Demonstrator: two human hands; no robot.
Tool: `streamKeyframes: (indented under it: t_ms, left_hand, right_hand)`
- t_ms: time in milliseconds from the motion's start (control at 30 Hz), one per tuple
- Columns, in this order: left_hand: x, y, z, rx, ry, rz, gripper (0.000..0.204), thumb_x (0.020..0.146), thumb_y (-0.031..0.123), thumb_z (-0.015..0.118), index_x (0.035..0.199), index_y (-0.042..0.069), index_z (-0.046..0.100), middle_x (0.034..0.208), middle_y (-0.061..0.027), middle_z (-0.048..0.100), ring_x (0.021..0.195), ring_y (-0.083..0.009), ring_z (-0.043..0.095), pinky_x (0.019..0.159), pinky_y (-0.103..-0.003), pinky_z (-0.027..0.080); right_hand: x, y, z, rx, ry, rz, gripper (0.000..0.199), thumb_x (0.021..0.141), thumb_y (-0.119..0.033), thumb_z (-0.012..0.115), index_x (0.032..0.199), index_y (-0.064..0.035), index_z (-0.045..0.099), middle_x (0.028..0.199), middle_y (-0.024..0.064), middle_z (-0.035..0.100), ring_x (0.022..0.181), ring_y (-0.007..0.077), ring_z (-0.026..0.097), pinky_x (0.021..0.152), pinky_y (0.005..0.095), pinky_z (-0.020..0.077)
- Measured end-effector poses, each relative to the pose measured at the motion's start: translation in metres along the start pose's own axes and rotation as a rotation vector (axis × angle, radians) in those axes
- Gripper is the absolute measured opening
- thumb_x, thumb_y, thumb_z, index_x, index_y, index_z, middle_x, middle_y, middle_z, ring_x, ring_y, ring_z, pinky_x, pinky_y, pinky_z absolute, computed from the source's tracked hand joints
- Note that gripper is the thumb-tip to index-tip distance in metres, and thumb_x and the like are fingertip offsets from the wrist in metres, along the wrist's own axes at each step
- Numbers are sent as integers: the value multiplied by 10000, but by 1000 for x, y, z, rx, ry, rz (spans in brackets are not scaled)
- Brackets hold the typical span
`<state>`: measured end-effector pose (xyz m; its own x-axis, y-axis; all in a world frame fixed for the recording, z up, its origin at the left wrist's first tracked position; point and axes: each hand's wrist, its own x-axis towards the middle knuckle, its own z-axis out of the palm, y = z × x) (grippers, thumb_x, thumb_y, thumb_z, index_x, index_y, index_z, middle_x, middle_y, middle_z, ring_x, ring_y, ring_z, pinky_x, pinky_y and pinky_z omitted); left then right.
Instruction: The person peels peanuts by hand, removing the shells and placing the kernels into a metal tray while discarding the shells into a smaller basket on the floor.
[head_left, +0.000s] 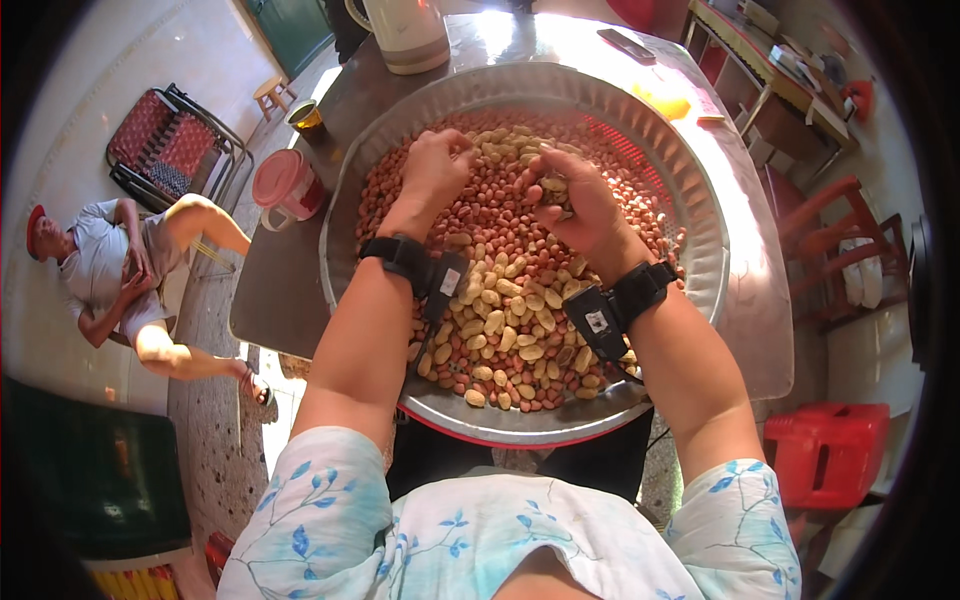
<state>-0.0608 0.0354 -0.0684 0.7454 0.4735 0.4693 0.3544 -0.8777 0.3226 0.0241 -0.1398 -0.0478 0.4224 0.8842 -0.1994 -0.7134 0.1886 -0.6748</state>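
A wide round metal tray (705,250) holds loose red-skinned peanut kernels (490,210) and whole peanuts in their shells (510,300). Most of the unshelled ones lie in the near half, with another patch at the far side. Over the far left part, my left hand (437,172) has its fingers curled into a pinch; whatever is between them is hidden. To its right, my right hand (590,205) is closed around a few peanuts in the shell (556,190), cupped between thumb and fingers. Black straps with small boxes are on both wrists.
The tray stands on a metal-topped table (765,330). A pink lidded mug (288,187), a glass of dark liquid (306,119) and a large pitcher (405,38) stand left and behind. A phone (627,44) lies at the back. A person (130,260) sits at left; a red stool (828,456) is at right.
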Motion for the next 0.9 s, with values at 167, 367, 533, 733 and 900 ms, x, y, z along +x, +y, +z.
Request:
streamKeyframes:
  t_ms: [167,367,533,733,900]
  left_hand:
    - [3,27,-25,-1308,-278,-304,205,863,148,472,1027,37,524,755,29,481,668,-36,448,561,-178,403]
    - [-3,48,-39,-1666,-329,-363,187,853,145,509,1002,32,517,726,5,500,640,-80,483,568,-214,441]
    - [-2,50,-28,-1838,-279,-450,160,832,140,545,954,36,532,772,-25,559,666,-102,528,583,-235,470]
    - [-7,48,-13,-1684,-236,-435,204,819,170,572,951,26,514,748,-18,548,620,-89,518,538,-218,460]
    - [-17,65,-14,-1220,-190,-303,202,803,147,556,936,9,494,738,-51,539,627,-71,503,512,-212,438]
  right_hand:
    - [2,3,-4,14,-27,7,196,856,-252,478,763,-79,470,662,38,504,490,76,425,330,148,267]
    - [-1,3,0,12,-3,13,195,833,-268,520,820,-77,488,691,36,511,524,83,469,347,143,293]
    - [-3,1,3,-20,21,-46,185,814,-255,553,846,-80,503,723,12,519,550,73,483,377,144,317]
    - [-2,6,12,-99,-36,-161,154,808,-214,573,862,-73,542,727,-12,525,545,57,476,387,144,304]
    - [-5,7,7,-269,18,-207,202,819,-270,558,886,-79,558,718,-17,548,585,52,539,394,138,382]
